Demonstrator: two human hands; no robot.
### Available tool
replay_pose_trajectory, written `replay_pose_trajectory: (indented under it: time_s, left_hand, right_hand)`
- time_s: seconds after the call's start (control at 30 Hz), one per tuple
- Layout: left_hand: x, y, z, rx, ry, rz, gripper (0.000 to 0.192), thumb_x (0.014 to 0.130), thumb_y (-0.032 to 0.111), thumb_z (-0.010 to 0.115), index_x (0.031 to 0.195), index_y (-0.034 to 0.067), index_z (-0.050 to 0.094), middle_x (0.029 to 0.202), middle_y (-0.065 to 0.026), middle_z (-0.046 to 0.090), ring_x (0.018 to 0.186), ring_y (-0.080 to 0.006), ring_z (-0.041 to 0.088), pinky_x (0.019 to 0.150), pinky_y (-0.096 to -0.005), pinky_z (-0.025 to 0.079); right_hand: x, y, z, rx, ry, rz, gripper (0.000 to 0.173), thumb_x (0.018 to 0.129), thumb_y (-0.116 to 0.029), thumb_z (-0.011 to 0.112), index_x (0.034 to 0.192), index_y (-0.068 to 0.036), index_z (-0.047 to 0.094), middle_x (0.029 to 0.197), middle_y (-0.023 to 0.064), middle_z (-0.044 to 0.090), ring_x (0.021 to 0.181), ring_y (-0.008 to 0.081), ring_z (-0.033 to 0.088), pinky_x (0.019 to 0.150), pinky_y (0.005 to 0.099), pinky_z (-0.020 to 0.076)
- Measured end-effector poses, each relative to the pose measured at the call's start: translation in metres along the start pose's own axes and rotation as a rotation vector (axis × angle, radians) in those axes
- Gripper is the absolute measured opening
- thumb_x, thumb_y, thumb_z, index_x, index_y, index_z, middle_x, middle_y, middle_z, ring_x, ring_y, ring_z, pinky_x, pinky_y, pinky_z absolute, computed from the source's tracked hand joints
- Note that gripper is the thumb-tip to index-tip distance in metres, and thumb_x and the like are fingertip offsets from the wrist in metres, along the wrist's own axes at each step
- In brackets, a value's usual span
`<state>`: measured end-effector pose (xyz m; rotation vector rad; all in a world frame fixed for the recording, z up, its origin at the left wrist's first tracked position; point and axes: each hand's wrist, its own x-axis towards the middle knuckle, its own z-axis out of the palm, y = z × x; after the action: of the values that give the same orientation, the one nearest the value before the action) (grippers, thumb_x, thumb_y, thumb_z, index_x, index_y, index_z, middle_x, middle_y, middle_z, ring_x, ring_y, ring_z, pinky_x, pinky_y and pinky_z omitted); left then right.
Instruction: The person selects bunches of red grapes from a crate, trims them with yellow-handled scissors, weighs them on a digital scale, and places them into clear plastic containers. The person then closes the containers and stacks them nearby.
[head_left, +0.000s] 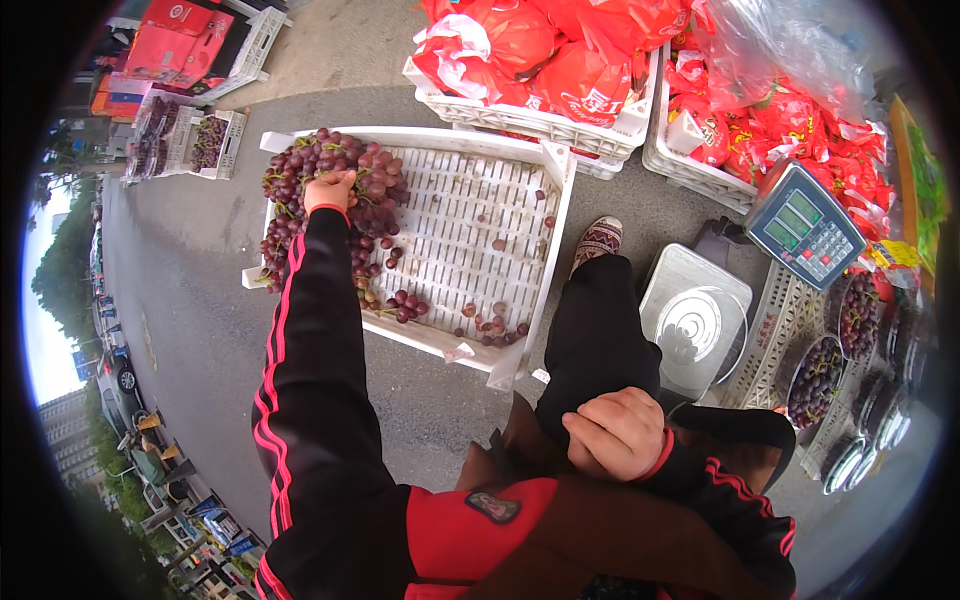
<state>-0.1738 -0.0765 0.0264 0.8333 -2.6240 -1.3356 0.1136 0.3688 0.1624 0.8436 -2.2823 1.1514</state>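
Observation:
My left hand (330, 191) reaches into the left part of a white plastic crate (450, 139), its fingers closed at the stems of a bunch of red grapes (379, 187). More red grapes (281, 187) lie around and beneath it. A small grape cluster (407, 306) and several loose grapes (499, 326) rest on the slatted crate floor. My right hand (616, 435) is curled over my lap, and no object shows in it.
A digital scale has a metal pan (694, 322) and a raised display (805, 223) at the right. Beyond stand crates of red plastic bags (585, 79). Tubs of grapes (814, 382) sit at far right. Stacked grape crates (210, 142) stand upper left; parked vehicles line the road.

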Motion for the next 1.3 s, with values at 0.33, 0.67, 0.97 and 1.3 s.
replay_pose_trajectory:
  time_s: [0.33,0.67,0.97,1.3]
  left_hand:
    - [-0.047,0.036,-0.020,0.041,-0.206,0.032,0.014,0.087,0.013,0.071,0.092,-0.001,0.070,0.069,0.0001,0.060,0.056,-0.0067,0.053,0.049,-0.0213,0.049]
    - [-0.113,0.113,-0.031,0.112,-0.395,0.195,0.016,0.087,0.013,0.071,0.095,-0.001,0.070,0.075,-0.0006,0.064,0.061,-0.0073,0.056,0.054,-0.0232,0.052]
    - [-0.184,0.214,-0.018,0.130,-0.544,0.386,0.016,0.086,0.014,0.072,0.090,-0.002,0.071,0.071,-0.0022,0.063,0.058,-0.0088,0.057,0.051,-0.0243,0.053]
    - [-0.314,0.310,0.083,0.159,-0.812,0.618,0.015,0.088,0.014,0.070,0.093,0.000,0.070,0.071,-0.0010,0.062,0.058,-0.0078,0.057,0.051,-0.0236,0.052]
  right_hand:
    - [0.005,-0.005,-0.001,0.026,0.024,0.038,0.025,0.060,-0.003,0.067,0.085,-0.002,0.066,0.082,0.0064,0.058,0.064,0.0203,0.059,0.054,0.0294,0.0458]
    - [0.001,-0.013,-0.009,0.030,0.076,0.059,0.018,0.068,-0.002,0.068,0.085,-0.002,0.063,0.087,0.0084,0.057,0.068,0.0248,0.058,0.062,0.0334,0.0475]
    - [-0.059,-0.021,-0.073,-0.055,0.200,0.414,0.020,0.072,0.001,0.066,0.093,-0.002,0.064,0.097,0.0134,0.056,0.090,0.0314,0.057,0.078,0.0381,0.0479]
    - [-0.214,-0.039,-0.096,-0.316,0.084,0.758,0.022,0.070,-0.006,0.070,0.092,-0.005,0.066,0.099,0.0125,0.058,0.095,0.0324,0.058,0.082,0.0420,0.0437]
